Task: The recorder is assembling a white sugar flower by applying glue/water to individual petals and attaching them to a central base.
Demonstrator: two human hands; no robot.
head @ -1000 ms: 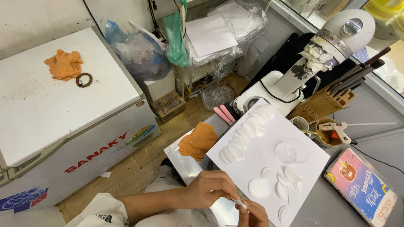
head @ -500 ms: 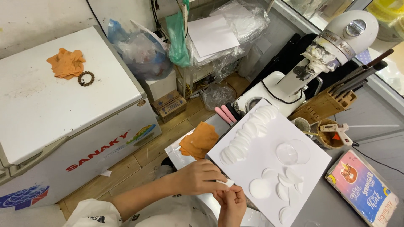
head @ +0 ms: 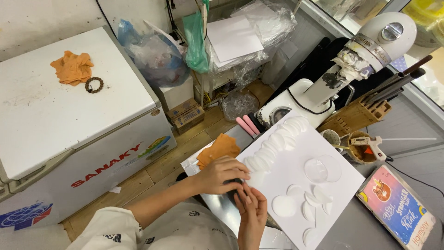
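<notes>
White board [head: 296, 171]: matt paper. Discs [head: 283, 205]: thin, smooth white. Clear lid [head: 322, 168]: glossy plastic. Counter [head: 370, 227]: dull grey metal. Knife block [head: 356, 115]: bare wood. Orange cloth [head: 218, 150]: soft, wrinkled. Mixer [head: 365, 51]: glossy white plastic.

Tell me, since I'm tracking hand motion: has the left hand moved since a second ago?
Yes. The left hand has slid left along the near edge of the white board, toward the orange cloth, and now sits at the board's corner.
</notes>
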